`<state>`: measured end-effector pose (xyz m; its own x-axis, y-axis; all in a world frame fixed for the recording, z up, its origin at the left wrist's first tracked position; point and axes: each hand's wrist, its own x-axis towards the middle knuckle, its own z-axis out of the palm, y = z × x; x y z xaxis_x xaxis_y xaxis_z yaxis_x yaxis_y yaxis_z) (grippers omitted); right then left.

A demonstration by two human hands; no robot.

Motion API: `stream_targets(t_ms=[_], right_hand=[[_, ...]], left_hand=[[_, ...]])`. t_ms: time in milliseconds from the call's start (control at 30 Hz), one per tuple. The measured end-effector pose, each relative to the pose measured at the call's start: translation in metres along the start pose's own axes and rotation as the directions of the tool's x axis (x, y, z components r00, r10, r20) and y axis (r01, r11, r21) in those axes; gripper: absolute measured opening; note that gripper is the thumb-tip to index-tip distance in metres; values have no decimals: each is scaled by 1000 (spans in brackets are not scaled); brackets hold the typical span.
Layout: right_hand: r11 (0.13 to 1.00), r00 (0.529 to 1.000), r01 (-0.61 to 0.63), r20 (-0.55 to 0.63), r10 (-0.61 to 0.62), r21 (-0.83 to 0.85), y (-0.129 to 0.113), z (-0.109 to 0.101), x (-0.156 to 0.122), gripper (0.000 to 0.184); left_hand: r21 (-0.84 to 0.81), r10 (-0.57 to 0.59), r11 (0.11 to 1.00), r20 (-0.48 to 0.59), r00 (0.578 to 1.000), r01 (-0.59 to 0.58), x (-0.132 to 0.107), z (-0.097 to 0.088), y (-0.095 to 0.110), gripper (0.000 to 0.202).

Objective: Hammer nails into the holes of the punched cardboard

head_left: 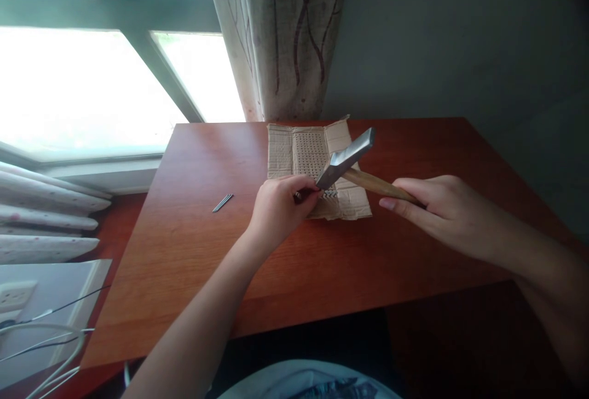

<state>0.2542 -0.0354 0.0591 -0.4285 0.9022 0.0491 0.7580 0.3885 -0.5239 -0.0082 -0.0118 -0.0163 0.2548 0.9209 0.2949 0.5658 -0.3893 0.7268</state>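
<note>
One wooden-handled hammer spans the gap between the two hands, and its lie is the relation that seems to count most here. The right hand is clenched around the lower part of the handle, thumb laid along the wood. From that grip the handle runs left and a little away from the wearer, over the near right part of a flattened cardboard sheet. The metal head sits crosswise at the handle's far end, its long axis slanting from far right and high down to near left and low. That low end points straight at the left hand, which is much nearer to the head than the right hand is.

The left hand reaches in over the cardboard's near left corner, thumb and forefinger drawn close together just under the low end of the head. Because the two overlap from this viewpoint, I cannot tell whether they touch, nor whether those fingers grip something small.

The cardboard lies on the worktop beyond both wrists, creased lengthwise, its long axis running away from the wearer; rows of dark holes fill its middle strip. A small bundle of nails lies left of the left hand, well apart from the cardboard, side by side and slanting from near left to far right.
</note>
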Motion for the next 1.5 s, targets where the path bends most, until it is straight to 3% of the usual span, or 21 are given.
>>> stream_targets(t_ms=[300, 500, 700, 900, 1133, 1333, 1500], right_hand=[[1000, 996, -3, -85, 2, -17, 2, -3, -3, 48], [988, 986, -139, 83, 144, -63, -2, -5, -2, 48], [988, 991, -128, 30, 131, -80, -8, -7, -6, 46], [990, 985, -120, 114, 128, -77, -9, 0, -4, 46], [990, 987, -123, 97, 130, -72, -7, -1, -6, 46], [984, 985, -153, 63, 159, -93, -5, -2, -6, 47], [980, 983, -170, 49, 176, -103, -9, -3, -5, 47]], left_hand=[[-32, 10, 999, -10, 1000, -10, 1, 1, -4, 6], [11, 4, 1000, -2, 1000, -4, 1, 1, -5, 5], [21, 2, 1000, 13, 1000, -2, 2, 0, -2, 5], [69, -21, 997, 64, 998, 16, 3, -1, 0, 7], [69, 26, 997, 109, 994, -33, 3, -8, 2, 6], [230, 138, 959, 128, 982, -165, 0, -15, -2, 19], [326, 121, 932, 135, 983, -160, -3, -13, -7, 18]])
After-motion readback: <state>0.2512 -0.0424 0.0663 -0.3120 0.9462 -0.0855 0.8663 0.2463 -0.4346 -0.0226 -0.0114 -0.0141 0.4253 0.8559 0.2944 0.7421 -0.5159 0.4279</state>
